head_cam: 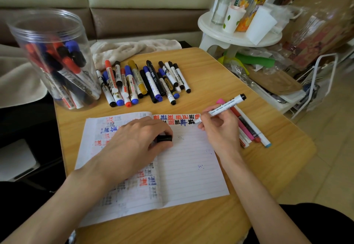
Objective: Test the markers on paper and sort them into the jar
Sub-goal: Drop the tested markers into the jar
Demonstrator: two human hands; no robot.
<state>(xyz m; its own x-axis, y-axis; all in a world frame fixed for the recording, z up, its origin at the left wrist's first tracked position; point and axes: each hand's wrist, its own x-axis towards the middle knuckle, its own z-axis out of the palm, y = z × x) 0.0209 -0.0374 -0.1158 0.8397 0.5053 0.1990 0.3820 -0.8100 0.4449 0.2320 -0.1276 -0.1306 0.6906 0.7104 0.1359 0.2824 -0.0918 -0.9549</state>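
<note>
Right of centre, the right hand (220, 128) grips a white marker (224, 106), tip on the notebook's (187, 167) top row of red, blue and black characters. The left hand (138, 140), knuckles up, curls round a black cap (164, 138). Jar (38, 38) upper left.

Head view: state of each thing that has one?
jar, lidless, part full
marker, uncapped, tip on notebook, held by right hand
cap, off, gripped in left hand
notebook, open, top rows inked
loose markers, capped, lying on table
</note>
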